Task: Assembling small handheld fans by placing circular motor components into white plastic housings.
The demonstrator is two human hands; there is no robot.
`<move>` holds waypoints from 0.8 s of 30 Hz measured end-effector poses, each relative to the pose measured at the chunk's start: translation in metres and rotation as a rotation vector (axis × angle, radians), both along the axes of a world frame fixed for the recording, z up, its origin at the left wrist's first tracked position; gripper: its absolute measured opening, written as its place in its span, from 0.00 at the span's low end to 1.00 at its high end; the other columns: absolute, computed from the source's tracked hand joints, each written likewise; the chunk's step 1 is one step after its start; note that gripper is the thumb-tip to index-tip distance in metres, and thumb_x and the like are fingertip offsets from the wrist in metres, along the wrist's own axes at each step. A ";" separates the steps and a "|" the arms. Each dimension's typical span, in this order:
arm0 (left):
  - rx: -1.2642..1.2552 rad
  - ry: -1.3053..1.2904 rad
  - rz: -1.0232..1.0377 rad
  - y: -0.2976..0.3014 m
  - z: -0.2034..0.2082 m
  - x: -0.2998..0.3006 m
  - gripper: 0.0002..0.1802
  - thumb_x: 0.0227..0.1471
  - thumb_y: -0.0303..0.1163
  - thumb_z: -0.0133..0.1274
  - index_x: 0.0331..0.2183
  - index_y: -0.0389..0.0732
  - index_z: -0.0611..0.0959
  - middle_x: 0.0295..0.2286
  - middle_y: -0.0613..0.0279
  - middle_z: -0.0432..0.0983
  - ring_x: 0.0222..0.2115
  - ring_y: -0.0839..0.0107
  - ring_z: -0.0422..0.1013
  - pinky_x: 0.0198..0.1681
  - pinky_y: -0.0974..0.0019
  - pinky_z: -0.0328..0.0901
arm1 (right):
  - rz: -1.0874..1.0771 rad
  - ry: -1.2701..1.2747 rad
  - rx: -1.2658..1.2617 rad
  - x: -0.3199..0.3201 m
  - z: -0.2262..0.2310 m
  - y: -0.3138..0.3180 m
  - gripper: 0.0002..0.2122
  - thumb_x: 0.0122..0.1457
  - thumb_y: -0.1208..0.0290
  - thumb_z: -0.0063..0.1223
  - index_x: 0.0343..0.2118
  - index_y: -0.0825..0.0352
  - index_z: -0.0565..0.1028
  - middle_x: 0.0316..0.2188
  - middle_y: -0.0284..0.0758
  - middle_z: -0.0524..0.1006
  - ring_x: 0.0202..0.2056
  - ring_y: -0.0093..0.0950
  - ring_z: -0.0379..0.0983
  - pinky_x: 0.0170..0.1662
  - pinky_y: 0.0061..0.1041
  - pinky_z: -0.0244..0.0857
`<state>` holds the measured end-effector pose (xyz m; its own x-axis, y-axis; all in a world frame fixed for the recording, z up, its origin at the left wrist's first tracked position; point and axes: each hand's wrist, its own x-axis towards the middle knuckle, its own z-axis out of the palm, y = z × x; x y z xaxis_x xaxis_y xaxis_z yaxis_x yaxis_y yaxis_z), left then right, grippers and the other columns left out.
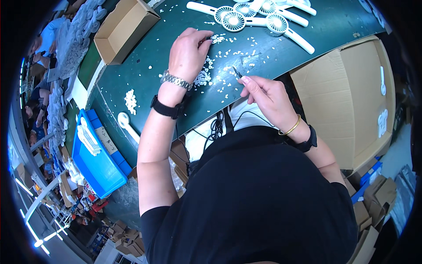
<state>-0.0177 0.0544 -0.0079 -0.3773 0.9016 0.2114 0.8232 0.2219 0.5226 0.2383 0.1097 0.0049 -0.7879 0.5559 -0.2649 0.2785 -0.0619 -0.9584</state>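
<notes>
My right hand (268, 96) is closed round a thin dark tool, probably tweezers (237, 72), pointing toward the scattered small white parts (203, 78) on the green tabletop. My left hand (188, 53) rests farther up the table, thumb and forefinger drawn together beside another cluster of these parts (217, 39). Whatever those fingertips pinch is too small to make out. Beyond both hands lie several white handheld fans (233, 21) with round grilles, piled along the far side. A single white fan piece (125, 121) lies left of my left forearm.
An open cardboard box (103, 46) stands at the far left of the green table (145, 83). Left of me, a blue bin (105, 171) holds white pieces. A large cardboard box (325, 101) with a few white pieces sits right. A small white heap (131, 102) lies left.
</notes>
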 end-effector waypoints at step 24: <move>0.103 -1.165 0.075 -0.061 0.039 0.046 0.09 0.61 0.18 0.60 0.44 0.29 0.85 0.40 0.56 0.85 0.39 0.72 0.83 0.45 0.71 0.78 | 0.085 0.044 0.059 -0.004 -0.002 0.000 0.18 0.75 0.61 0.50 0.49 0.75 0.82 0.31 0.34 0.83 0.31 0.20 0.76 0.39 0.21 0.72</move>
